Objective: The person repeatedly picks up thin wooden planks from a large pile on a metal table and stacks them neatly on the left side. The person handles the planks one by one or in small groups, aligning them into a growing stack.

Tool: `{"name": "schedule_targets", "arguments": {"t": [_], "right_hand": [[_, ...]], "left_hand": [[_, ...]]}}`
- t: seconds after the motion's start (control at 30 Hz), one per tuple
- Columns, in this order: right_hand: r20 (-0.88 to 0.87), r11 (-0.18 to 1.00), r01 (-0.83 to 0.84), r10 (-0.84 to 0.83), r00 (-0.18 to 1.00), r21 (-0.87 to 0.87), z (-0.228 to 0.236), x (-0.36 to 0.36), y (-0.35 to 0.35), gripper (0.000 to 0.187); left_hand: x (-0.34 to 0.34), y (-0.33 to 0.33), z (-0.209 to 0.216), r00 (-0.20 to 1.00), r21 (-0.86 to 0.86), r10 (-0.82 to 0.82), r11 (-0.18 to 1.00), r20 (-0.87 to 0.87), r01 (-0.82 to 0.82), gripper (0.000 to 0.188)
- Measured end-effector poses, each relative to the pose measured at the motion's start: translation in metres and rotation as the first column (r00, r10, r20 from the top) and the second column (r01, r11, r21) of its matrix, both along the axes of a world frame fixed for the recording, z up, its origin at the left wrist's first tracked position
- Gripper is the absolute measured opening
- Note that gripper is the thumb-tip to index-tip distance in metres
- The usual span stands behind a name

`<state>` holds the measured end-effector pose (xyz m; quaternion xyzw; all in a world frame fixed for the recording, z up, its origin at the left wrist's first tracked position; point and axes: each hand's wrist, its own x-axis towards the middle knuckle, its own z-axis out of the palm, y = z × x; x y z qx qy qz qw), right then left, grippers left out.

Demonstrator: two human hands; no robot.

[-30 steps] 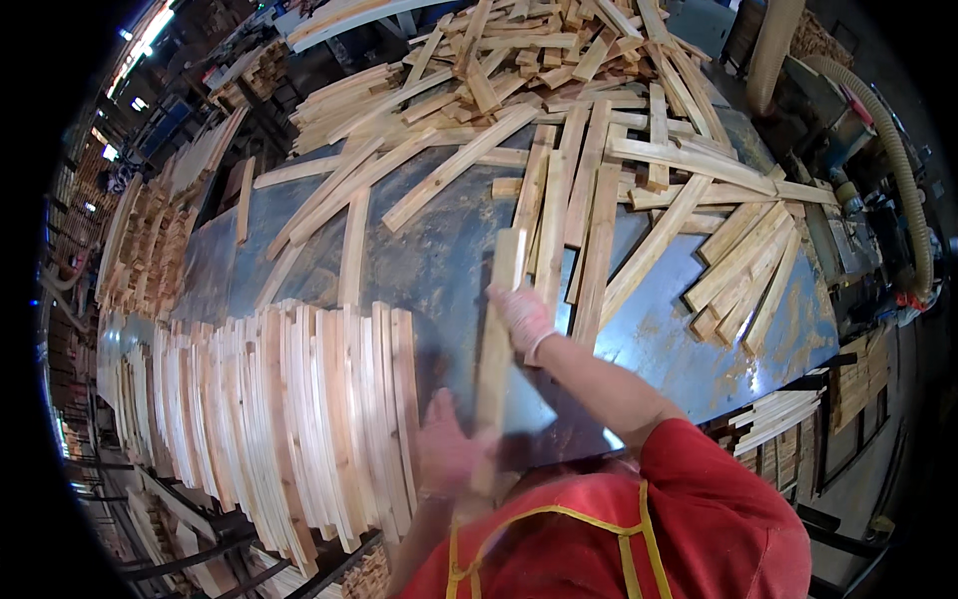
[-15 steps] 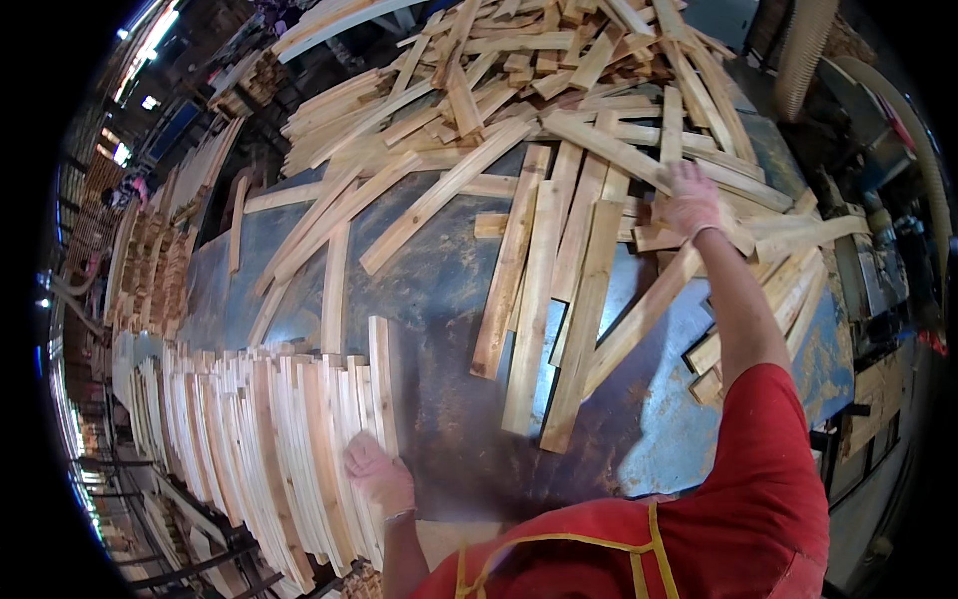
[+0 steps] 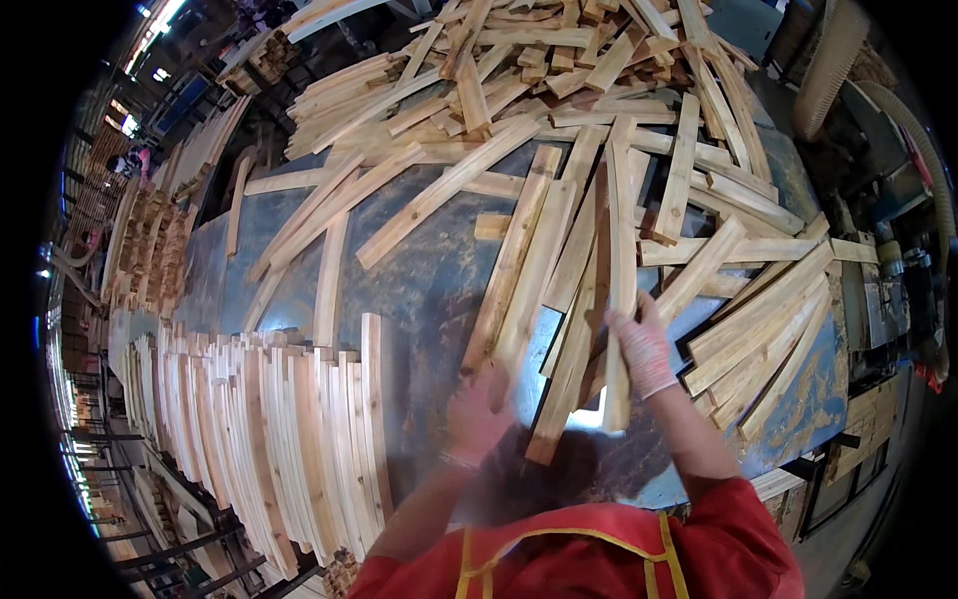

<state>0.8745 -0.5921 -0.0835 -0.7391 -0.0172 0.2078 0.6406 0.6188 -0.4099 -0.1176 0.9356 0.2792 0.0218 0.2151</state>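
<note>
Blue worktable (image 3: 419, 290) carried loose wooden slats (image 3: 559, 130). Right hand (image 3: 642, 344) gripped one long slat (image 3: 621, 290); left hand (image 3: 479, 414), fingers spread, pressed another slat (image 3: 509, 280). Stacked curved slats (image 3: 269, 439) lay left of the fingers.

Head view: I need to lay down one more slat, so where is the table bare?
Bare blue table lies between the stacked row of slats and the long slats by the left hand. The loose pile and the right hand side are crowded.
</note>
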Motion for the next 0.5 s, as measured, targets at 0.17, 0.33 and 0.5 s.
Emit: {"name": "schedule_targets", "arguments": {"t": [0.17,0.33,0.5], "right_hand": [[0.155,0.989,0.123,-0.109,0.982,-0.083,-0.025,-0.034,0.039,0.092],[-0.35,0.979,0.093,-0.023,0.937,0.184,-0.009,-0.018,0.052,0.088],[-0.514,0.83,0.111,0.228,0.827,0.547,-0.017,0.004,0.026,0.076]], "left_hand": [[0.07,0.047,0.032,0.996,0.19,0.028,0.982,-0.087,-0.011,0.083],[0.067,0.085,0.007,0.987,-0.438,0.16,0.888,0.012,-0.138,0.084],[0.104,0.094,0.05,0.955,-0.89,0.285,0.453,0.082,-0.059,0.093]]}}
